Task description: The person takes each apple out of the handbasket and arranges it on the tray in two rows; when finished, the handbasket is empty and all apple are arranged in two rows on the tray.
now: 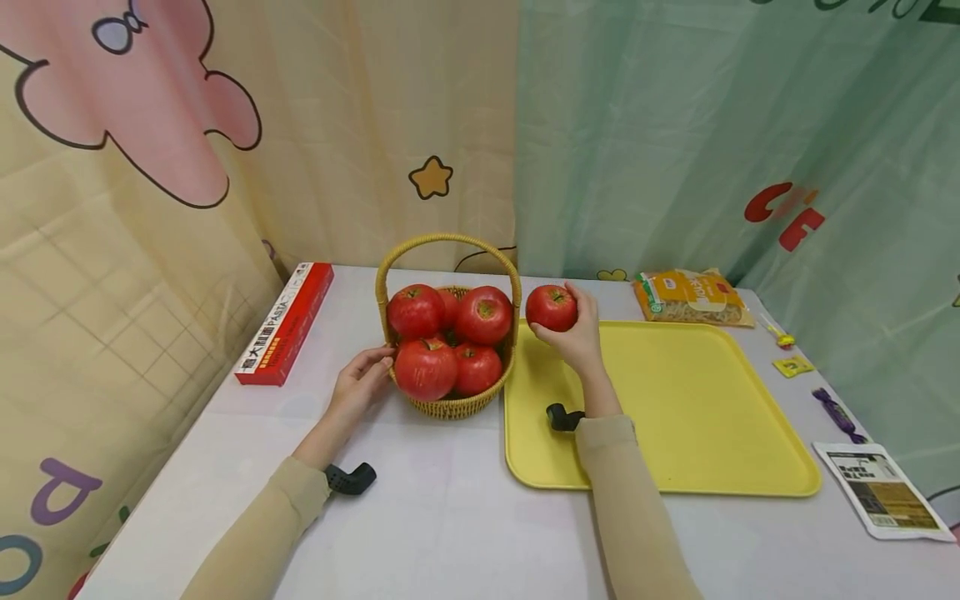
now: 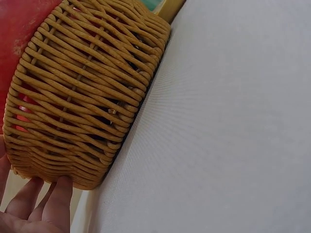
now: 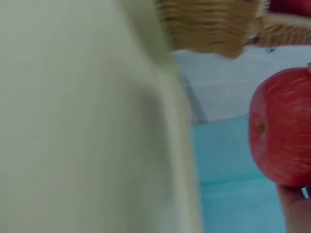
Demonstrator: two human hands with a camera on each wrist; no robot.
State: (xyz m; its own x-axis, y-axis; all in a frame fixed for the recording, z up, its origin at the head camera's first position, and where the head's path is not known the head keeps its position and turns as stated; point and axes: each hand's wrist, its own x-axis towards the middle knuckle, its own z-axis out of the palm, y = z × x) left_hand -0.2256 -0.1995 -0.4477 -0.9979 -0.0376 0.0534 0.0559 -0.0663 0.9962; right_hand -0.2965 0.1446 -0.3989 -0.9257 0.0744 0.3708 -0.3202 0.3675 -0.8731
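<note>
My right hand (image 1: 573, 329) grips a red apple (image 1: 551, 308) by its side, just right of the basket and above the tray's far-left corner. In the right wrist view the apple (image 3: 284, 128) shows large, with only part of the hand in sight. A woven wicker basket (image 1: 457, 407) with a tall arched handle stands upright on the table, holding several red apples (image 1: 426, 369). Against its left side rests my left hand (image 1: 360, 383). Fingertips (image 2: 57, 201) touch the outer weave in the left wrist view, where the rest of that hand is cut off.
A yellow tray (image 1: 697, 417) lies right of the basket. A red pasta box (image 1: 288, 325) is at the left. Behind the tray sits an orange-and-clear food bag (image 1: 693, 297). Along the right edge lie a yellow packet (image 1: 793, 366), a purple-wrapped candy (image 1: 838, 414) and a white pouch (image 1: 885, 490).
</note>
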